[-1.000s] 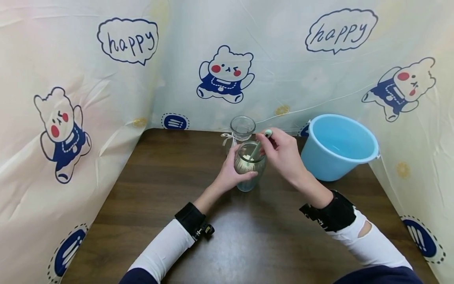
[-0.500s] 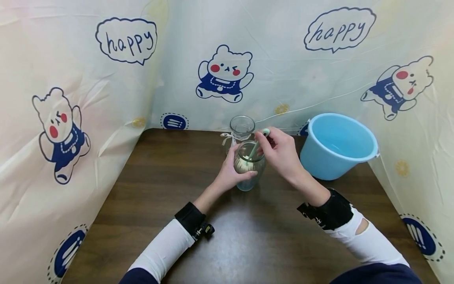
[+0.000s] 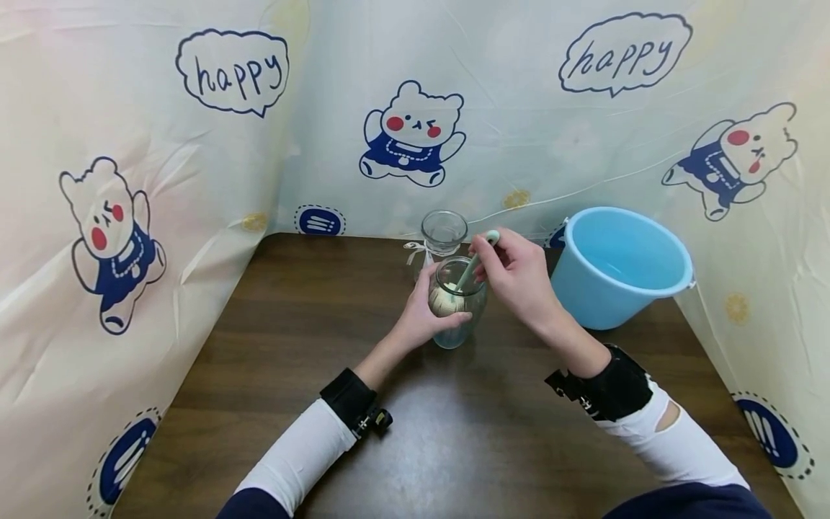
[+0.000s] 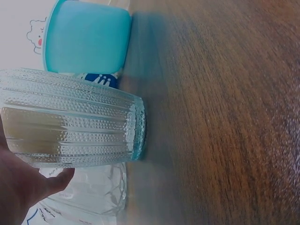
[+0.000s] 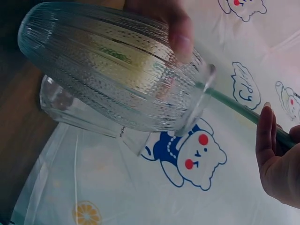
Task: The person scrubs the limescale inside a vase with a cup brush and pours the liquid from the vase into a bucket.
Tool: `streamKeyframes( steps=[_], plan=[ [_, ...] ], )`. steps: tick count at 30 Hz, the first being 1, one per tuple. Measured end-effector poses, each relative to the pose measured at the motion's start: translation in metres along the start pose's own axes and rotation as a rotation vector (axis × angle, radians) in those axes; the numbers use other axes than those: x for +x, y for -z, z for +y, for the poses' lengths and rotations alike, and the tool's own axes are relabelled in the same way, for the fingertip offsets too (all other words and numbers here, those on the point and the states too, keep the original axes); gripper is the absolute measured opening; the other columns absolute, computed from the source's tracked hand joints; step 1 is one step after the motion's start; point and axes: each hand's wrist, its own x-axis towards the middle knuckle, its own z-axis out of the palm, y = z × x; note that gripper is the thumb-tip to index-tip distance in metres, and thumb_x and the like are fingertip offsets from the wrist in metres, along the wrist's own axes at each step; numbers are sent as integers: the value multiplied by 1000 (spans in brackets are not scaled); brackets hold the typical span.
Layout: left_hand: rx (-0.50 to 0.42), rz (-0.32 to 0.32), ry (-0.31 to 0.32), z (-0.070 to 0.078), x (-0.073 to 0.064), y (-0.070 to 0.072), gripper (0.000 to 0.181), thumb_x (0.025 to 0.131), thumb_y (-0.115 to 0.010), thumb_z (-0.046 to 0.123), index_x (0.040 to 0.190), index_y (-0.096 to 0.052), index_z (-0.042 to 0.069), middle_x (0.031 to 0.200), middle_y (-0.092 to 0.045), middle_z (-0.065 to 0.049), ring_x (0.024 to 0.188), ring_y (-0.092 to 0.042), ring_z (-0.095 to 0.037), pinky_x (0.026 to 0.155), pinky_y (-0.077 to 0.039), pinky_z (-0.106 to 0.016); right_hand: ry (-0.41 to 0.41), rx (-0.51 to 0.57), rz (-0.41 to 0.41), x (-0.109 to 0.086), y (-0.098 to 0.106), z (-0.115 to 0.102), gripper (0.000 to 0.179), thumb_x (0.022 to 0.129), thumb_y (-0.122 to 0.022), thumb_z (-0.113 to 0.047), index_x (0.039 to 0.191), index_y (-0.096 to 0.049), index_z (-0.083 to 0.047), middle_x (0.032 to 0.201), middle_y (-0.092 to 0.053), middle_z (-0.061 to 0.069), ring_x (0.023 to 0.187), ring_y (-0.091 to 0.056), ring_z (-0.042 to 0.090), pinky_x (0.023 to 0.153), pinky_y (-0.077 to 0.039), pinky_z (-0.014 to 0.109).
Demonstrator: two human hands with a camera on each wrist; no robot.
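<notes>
The left hand (image 3: 420, 317) grips a glass jar (image 3: 454, 337), its base perhaps touching the table (image 3: 311, 324). The right hand (image 3: 519, 277) pinches a green-handled scrubber (image 3: 468, 272), pale head inside the jar. Beyond: a blue bucket (image 3: 586, 295), right; a ribbon-tied vase (image 3: 442, 250), just behind.

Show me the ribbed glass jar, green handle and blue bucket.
Ribbed glass jar (image 4: 91, 126), left wrist view: side wall.
Green handle (image 5: 236, 107), right wrist view: bare shaft.
Blue bucket (image 3: 599, 290), head view: outer wall.
</notes>
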Motion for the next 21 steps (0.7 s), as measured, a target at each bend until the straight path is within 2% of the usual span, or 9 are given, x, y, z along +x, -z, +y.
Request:
streamKeyframes(
  steps=[2,5,11,19,21],
  plan=[
    [-6,0,-3,0,0,0,95,71,-84,32,147,-28,25,138,-48,-10,117,-49,-19,94,-46,-48,-7,0,-8,0,0,2,18,97,-56,-6,89,-65,7,77,-66,21,59,-64,23,57,-57,36],
    [-8,8,-14,-1,0,0,95,71,-84,30,148,-28,23,138,-48,-10,118,-48,-20,95,-45,-49,-23,36,11,2,3,10,21,98,-56,-10,91,-66,7,79,-67,19,59,-65,21,57,-58,32],
    [1,19,-4,-2,1,0,95,69,-85,33,146,-30,25,137,-48,-3,119,-47,-14,98,-43,-45,-107,136,45,10,11,25,27,98,-57,-22,96,-68,2,83,-68,10,60,-64,17,58,-57,24],
    [-9,16,-13,-2,1,-1,96,68,-85,33,146,-29,24,139,-48,-12,119,-48,-14,97,-45,-45,-112,53,-16,3,7,7,27,100,-54,-15,91,-66,8,80,-68,22,62,-64,24,60,-57,26],
    [-13,14,-16,-2,1,-1,96,69,-85,32,146,-29,23,139,-48,-12,118,-48,-14,96,-45,-45,-111,50,-21,2,6,7,26,99,-55,-15,90,-66,7,78,-68,20,61,-65,22,59,-58,28]
  ],
)
